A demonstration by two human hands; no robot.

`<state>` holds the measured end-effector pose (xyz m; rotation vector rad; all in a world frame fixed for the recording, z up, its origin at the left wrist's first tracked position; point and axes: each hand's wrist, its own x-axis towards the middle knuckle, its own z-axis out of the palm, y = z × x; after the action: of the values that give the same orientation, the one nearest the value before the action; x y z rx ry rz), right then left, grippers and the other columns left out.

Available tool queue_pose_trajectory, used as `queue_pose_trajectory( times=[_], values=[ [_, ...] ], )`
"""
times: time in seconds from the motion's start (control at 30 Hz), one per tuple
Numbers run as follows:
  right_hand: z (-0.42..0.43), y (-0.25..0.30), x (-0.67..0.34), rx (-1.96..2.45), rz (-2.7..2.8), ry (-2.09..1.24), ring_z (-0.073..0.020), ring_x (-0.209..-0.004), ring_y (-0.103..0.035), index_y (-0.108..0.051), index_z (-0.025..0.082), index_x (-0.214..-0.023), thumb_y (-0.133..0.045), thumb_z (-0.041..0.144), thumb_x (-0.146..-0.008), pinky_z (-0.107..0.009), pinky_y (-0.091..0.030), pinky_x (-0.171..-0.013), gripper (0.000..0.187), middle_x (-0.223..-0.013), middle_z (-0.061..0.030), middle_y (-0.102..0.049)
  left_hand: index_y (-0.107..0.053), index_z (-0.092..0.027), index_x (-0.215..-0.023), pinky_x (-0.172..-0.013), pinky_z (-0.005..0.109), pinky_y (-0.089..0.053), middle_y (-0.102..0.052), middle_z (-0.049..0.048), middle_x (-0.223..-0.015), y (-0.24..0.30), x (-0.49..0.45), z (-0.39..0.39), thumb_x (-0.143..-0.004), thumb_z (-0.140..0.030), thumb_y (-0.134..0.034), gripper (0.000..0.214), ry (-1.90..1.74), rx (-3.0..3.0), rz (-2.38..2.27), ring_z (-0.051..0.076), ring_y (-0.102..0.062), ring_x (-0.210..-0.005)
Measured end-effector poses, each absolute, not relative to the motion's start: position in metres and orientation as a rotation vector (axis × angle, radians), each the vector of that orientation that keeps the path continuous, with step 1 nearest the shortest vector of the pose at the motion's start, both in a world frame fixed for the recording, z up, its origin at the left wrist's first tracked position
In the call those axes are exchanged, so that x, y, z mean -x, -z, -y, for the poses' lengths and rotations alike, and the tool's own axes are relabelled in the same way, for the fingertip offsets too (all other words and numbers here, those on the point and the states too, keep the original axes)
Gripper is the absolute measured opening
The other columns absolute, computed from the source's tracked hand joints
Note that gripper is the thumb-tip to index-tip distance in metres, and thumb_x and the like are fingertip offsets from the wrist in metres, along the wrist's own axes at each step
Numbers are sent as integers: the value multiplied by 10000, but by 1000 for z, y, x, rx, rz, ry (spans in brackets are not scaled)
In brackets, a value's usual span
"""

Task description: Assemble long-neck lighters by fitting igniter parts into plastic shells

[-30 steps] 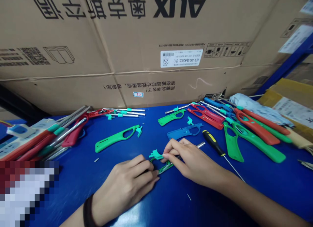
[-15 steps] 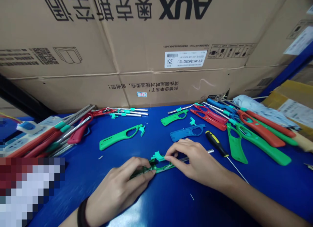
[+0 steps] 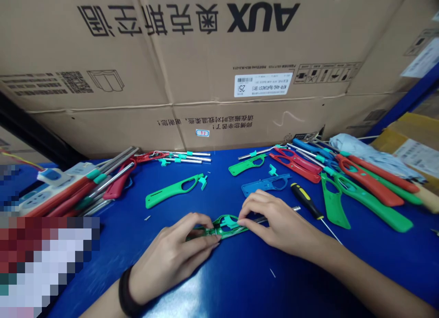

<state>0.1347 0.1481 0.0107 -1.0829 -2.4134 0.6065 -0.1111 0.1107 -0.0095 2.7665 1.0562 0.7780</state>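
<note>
A green long-nosed lighter, its casing opened up, lies in front of me with a metal tube pointing right. My left hand grips its handle end, thumb and fingers wrapped round it. My right hand pinches a teal trigger piece by its right end, over the loop of the casing. The right palm hides part of the metal tube. Beyond my hands lie a green casing half with a loose teal trigger and a blue casing half.
A black-and-yellow screwdriver lies to the right, beside several lighters and casings. More lighters are heaped on the left by a power strip. A large cardboard box stands along the back. A thin metal pin lies in front.
My right hand has lowered the teal trigger from the far edge of the casing into its loop area. My left hand still grips the handle end. The view has shifted slightly.
</note>
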Motion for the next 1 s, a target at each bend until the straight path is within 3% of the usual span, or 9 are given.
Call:
queue_pose_trajectory(
  times=[0.67,1.0],
  values=[
    [-146,-9,-127,1058,2363,-720,-151,-839,-571,-642,205,-802,-608,210,-852,-307,-436,-810,60,-832,-1,-669,-685,-255,-1030,-628,197,-525,-568,45,-964,8,110,-112,-898,-195,-522,218,-783,-2713,-1028,99,-593,-731],
    [-144,-7,-127,1003,2458,-564,-157,-812,-556,-628,193,-830,-566,208,-875,-314,-427,-802,78,-830,-18,-655,-685,-261,-1039,-672,199,-539,-573,41,-988,6,109,-112,-885,-181,-534,231,-768,-2672,-1040,108,-610,-783]
  ],
)
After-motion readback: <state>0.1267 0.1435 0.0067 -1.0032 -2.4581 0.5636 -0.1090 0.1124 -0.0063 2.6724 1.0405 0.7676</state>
